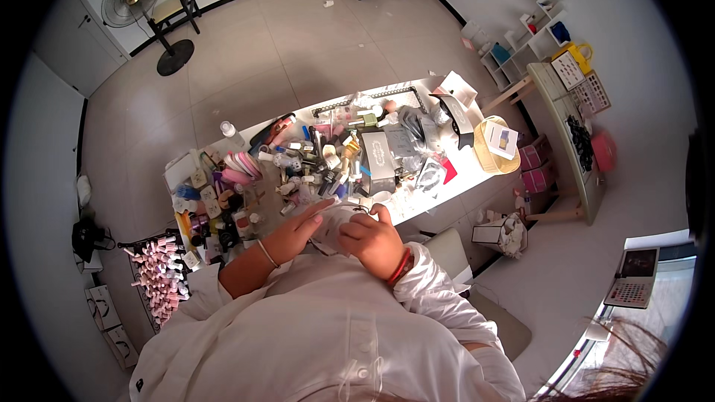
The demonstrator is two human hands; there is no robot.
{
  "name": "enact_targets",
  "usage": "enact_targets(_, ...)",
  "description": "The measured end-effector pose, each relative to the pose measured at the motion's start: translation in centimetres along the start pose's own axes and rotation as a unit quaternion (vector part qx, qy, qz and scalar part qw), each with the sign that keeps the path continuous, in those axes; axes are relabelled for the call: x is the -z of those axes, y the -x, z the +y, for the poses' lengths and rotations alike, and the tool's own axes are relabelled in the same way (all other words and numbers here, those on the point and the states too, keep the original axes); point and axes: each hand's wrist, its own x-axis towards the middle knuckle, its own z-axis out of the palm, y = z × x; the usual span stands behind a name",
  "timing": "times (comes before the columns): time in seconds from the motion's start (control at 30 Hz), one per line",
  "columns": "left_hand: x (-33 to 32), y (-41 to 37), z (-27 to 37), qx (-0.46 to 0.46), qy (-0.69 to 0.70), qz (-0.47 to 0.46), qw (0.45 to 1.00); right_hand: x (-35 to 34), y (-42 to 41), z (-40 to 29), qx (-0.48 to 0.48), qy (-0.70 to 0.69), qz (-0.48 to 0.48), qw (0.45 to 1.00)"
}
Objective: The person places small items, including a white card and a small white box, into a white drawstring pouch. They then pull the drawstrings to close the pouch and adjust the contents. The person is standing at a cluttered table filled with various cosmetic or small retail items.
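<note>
A pale, partly see-through bag or wrapper [330,224] is in front of my chest, above the table's near edge. My right hand [370,239] is curled around its right side, the fingers bent and the thumb raised. Along its left side lies my left hand [299,230], fingers straight and close together, touching it; whether they pinch it is hidden. What the bag contains cannot be made out. Just beyond are a heap of nail polish bottles and tubes [329,170] and a grey box with a printed emblem [377,156] on the white table [469,176].
A pink-and-white round stack [241,167] and small jars crowd the table's left. A yellow basket [491,164] stands at its right end. Left of me is a rack of pink bottles [161,279]. A chair [447,251], a waste bin [500,234] and a side table [592,201] stand right.
</note>
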Motion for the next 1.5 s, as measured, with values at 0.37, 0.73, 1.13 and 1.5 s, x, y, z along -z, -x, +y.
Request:
enact_targets(0.37,-0.3,0.2,0.9,0.013,-0.020,-0.011,1.000,-1.4,-0.6,0.6,0.005,0.045,-0.036,0.998)
enact_targets(0.73,-0.6,0.3,1.4,-0.008,-0.056,-0.003,0.998,-3.0,-1.2,0.1,-0.005,0.036,-0.067,0.997)
enact_targets(1.13,-0.1,0.2,0.5,0.012,-0.039,0.016,0.999,-1.8,-0.7,0.0,-0.002,0.008,-0.024,1.000)
enact_targets(1.5,-0.4,-0.1,1.0,0.032,-0.035,-0.003,0.999,-4.7,0.0,0.1,-0.070,-0.030,-0.108,0.991)
